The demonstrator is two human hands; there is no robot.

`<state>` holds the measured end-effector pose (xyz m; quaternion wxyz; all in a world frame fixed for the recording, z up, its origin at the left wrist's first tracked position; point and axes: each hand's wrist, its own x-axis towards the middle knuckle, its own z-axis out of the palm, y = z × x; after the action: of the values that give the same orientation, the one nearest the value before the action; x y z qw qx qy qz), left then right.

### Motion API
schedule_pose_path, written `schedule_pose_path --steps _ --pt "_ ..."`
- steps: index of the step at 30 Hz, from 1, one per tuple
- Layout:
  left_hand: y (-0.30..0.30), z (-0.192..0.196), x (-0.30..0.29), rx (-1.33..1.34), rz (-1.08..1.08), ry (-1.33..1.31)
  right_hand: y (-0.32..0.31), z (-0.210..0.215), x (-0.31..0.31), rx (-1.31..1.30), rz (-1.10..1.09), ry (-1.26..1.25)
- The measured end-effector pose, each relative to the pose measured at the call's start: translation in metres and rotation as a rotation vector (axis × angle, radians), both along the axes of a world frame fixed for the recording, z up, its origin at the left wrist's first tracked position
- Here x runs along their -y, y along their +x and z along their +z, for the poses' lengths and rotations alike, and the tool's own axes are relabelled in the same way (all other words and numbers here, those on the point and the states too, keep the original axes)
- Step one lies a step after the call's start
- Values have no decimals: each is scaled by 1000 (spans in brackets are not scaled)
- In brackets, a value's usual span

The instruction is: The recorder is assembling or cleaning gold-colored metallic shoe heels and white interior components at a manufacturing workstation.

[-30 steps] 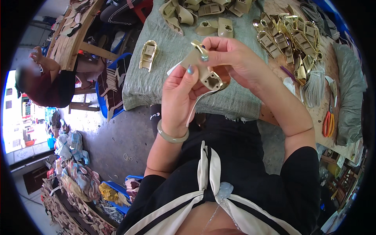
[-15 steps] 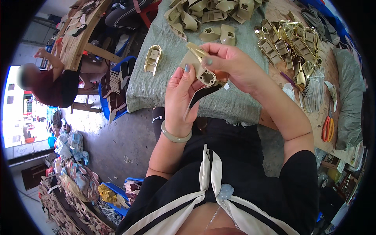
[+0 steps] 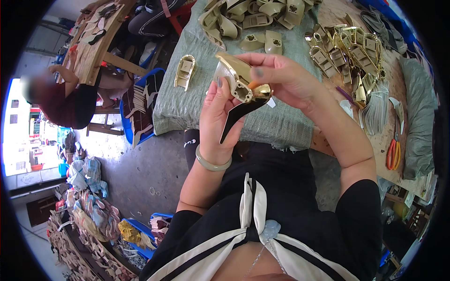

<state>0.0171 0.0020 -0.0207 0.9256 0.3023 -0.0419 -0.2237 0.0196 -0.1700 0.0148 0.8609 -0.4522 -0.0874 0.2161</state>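
Holding a glossy gold-and-beige moulded piece [image 3: 234,75] above the near half of the green woven cloth [image 3: 168,107], both my hands are curled round it. My left hand [image 3: 215,114] is half closed, thumb on the beige face; my right hand [image 3: 290,79] is narrow, thumb and fingers pinching the gold side. A curved black strip [image 3: 239,112] hangs below the piece; I cannot tell whether it is joined on.

One piece is in my hands. One loose beige piece with a gold rim [image 3: 185,73] lies alone toward the cloth's left side, and two plain beige pieces [image 3: 273,43] sit side by side beyond my hands. At the cloth's far end is a beige heap [image 3: 255,14], too tangled to count, as is the gold heap [image 3: 347,51] right of the cloth. Nearer me on that side lie one bundle of white strips [image 3: 375,110] and one orange-handled cutting tool [image 3: 393,152]. One other person [image 3: 61,103] is well left of the cloth. My fingers block part of the held piece.
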Motion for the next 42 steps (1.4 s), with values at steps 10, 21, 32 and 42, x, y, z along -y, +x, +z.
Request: schedule_pose_path --steps 10,21,32,42 --pt "9 8 3 107 -61 51 -2 10 1 182 -92 -322" --pt "-9 2 -12 192 -194 233 -14 1 4 145 -102 -209" --pt "-3 16 -21 267 -385 215 -7 21 14 158 42 -311" --pt "4 24 -25 299 -252 302 -17 18 1 168 -110 -240"
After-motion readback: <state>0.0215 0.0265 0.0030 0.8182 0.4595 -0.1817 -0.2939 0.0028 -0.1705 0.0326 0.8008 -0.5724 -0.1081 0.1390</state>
